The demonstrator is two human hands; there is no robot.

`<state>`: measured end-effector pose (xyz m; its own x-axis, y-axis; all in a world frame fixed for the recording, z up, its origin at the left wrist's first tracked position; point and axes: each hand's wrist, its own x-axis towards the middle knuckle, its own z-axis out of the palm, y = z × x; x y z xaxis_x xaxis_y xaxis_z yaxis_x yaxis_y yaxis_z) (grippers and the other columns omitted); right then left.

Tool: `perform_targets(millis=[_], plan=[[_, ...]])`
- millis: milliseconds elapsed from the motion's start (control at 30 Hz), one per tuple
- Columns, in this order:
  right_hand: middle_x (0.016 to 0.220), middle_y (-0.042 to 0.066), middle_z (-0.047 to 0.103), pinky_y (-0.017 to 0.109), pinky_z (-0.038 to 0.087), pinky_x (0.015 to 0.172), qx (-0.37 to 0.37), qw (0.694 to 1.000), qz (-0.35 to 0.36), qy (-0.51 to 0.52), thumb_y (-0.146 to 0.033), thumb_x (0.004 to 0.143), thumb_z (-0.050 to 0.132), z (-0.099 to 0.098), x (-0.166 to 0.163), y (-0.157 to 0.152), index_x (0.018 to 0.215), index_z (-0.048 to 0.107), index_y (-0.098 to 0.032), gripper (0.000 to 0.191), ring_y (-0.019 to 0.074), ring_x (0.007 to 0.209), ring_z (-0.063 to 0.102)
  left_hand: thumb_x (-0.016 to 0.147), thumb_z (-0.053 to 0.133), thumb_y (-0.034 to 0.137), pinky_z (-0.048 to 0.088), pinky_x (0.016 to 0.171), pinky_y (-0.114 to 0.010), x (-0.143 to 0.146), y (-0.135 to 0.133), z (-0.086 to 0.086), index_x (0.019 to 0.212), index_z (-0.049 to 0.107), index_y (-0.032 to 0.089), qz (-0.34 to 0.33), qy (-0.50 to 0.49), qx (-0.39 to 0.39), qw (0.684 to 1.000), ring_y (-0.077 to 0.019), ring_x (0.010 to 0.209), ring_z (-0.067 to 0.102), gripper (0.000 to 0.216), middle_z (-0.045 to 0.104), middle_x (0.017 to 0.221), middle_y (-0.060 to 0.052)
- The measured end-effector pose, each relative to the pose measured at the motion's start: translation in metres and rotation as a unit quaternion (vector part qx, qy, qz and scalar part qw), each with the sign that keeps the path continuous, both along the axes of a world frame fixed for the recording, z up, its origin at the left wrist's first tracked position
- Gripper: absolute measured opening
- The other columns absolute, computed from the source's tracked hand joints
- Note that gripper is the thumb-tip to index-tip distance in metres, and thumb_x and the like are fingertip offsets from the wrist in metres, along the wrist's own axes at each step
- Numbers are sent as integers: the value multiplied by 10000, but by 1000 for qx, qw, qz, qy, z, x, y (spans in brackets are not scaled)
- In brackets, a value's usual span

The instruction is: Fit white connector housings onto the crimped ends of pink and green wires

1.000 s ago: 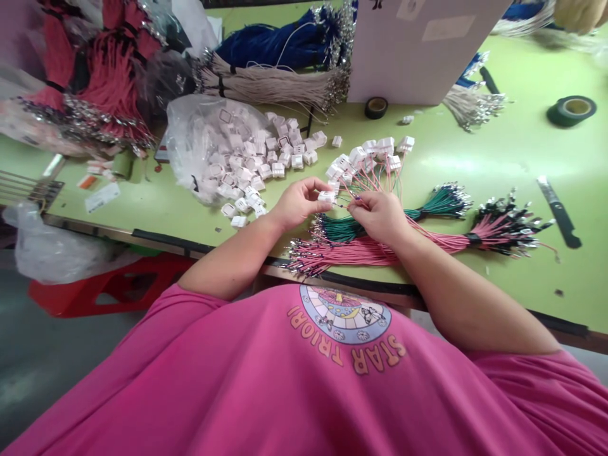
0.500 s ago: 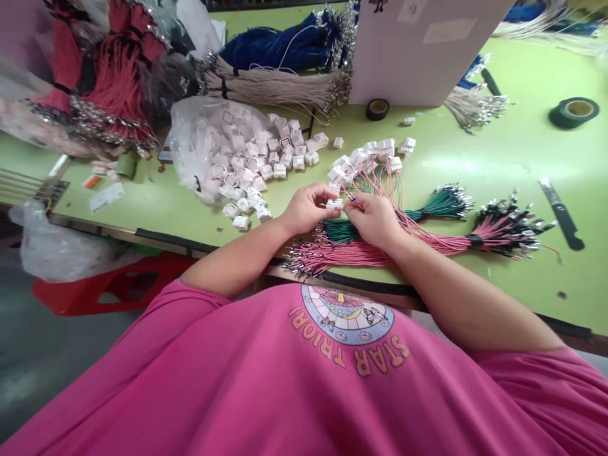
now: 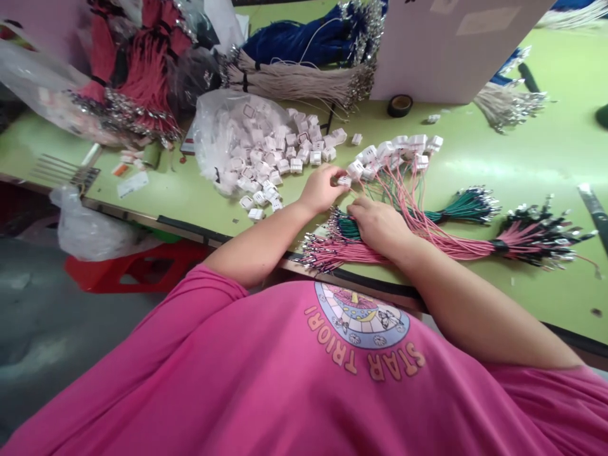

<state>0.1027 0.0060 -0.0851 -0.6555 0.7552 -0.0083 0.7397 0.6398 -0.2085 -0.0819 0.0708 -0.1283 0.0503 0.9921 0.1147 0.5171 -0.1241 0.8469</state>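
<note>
My left hand [image 3: 324, 189] pinches a small white connector housing [image 3: 344, 181] between thumb and fingers, with a thin pink wire running from it. Just to the right, my right hand [image 3: 380, 227] bends its fingers down onto the bundle of green wires [image 3: 346, 225]; the fingertips are partly hidden among them. Below and beside that hand lies a bundle of pink wires [image 3: 339, 251] with metal terminals at the ends. Beyond both hands sits a cluster of white housings [image 3: 386, 151] with pink and green wires attached.
Loose white housings [image 3: 285, 149] spill from a clear plastic bag [image 3: 209, 136] on the left. Blue wires [image 3: 294, 43], beige wires [image 3: 299, 82] and red wires [image 3: 147, 79] lie at the back. Black tape [image 3: 399, 106] rests near a pale box [image 3: 427, 50].
My view has turned left, so the table appears further right. My right hand has drawn away from the housing and down to the green wires. My left hand still holds the housing.
</note>
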Motion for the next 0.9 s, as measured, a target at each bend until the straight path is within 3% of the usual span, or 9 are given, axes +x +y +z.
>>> perform_targets(millis=[100,233,333,433,533,667,800,900], plan=[[1049,146,709,345,378,636,-20,998,-19,-51,-165,940,423,-2,-3,5,1064,727,-162,329,240,801,661,696,782,106,511,972,-402,-1,-6,8,1099,697,142,-21,29,-12,999,-257,1075,610,413,606,1150,-112],[1000,92,728,306,420,688,-51,998,-16,18,-251,945,460,-3,4,13,946,738,-185,285,224,891,674,802,701,132,508,983,-449,-31,-23,41,1316,600,201,-73,167,-32,983,-260,1077,622,529,566,1344,-128],[957,68,747,287,457,754,-70,987,-54,134,-217,877,521,-5,9,16,871,750,-183,231,217,933,687,831,659,154,459,1016,-541,-65,-21,57,1312,609,181,15,325,-5,946,-348,1158,575,484,570,1334,-167],[915,55,768,287,473,774,-87,965,-100,226,-193,801,568,-7,11,17,851,774,-179,212,209,871,697,793,690,138,380,1112,-531,-85,-5,52,1302,617,201,7,391,16,920,-354,1234,524,519,583,1325,-153],[837,50,766,286,462,719,-101,952,-117,264,-206,766,589,-8,11,17,830,789,-171,213,187,746,672,796,655,102,412,1057,-506,-86,4,43,1198,657,177,-6,404,9,914,-335,1158,560,409,618,1224,-158],[725,35,729,283,423,643,-115,939,-123,300,-270,771,617,-9,14,16,862,800,-172,227,160,644,609,735,701,91,471,920,-451,-72,-10,53,1003,658,174,-1,313,-8,950,-284,997,595,284,631,1060,-123],[687,29,700,277,394,604,-110,917,-129,361,-314,786,607,-9,16,14,850,805,-164,258,146,615,574,731,723,103,494,788,-338,-49,-31,72,1041,622,202,-21,68,-39,997,-170,829,587,341,632,918,-45],[646,15,666,270,371,571,-110,894,-147,408,-297,751,619,-8,17,14,785,791,-144,233,117,565,511,726,746,135,488,707,-271,-30,-39,73,1094,620,205,-80,-119,-112,983,-114,739,581,395,616,834,0]])
